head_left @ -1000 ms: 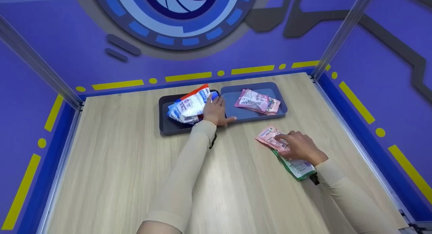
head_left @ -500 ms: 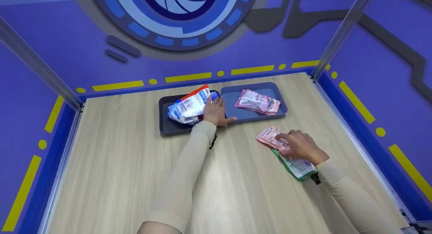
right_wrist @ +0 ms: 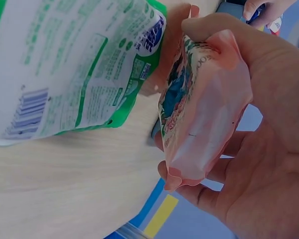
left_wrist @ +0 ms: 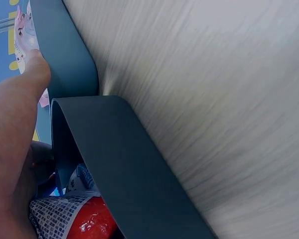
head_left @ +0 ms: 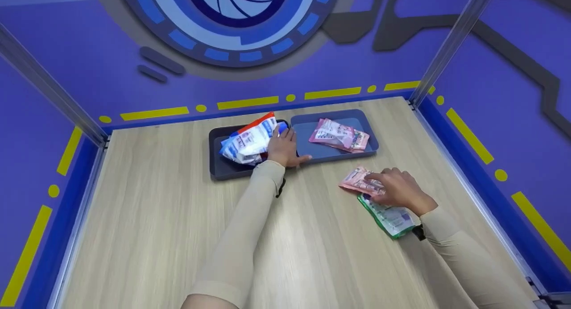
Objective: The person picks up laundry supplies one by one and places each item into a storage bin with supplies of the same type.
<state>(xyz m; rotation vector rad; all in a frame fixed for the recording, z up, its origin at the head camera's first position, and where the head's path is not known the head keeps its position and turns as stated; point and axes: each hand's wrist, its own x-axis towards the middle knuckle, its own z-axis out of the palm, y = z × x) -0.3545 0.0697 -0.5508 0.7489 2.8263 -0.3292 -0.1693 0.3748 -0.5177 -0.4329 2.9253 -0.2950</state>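
My right hand (head_left: 398, 191) grips a pink pouch (head_left: 357, 179) near the table's right side. In the right wrist view, fingers and thumb curl round this pouch (right_wrist: 204, 119), its bottom fold facing the camera. A green-and-white pouch (head_left: 392, 217) lies on the table just under it. My left hand (head_left: 283, 149) rests across the adjoining rims of two trays, fingers over the dark left tray (head_left: 218, 170) beside a blue, white and red packet (head_left: 252, 139). Its thumb stretches over the front rim of the blue-grey right tray (head_left: 330, 156).
Two pink packets (head_left: 334, 133) lie overlapping in the right tray. Inside the left tray, part of a red packet (left_wrist: 92, 219) shows in the left wrist view. Purple walls (head_left: 258, 88) enclose the wooden table (head_left: 156, 211) at the back and sides.
My right hand has lifted the pink pouch slightly, uncovering more of the green-and-white pouch's upper end. The left hand stays in the same place.
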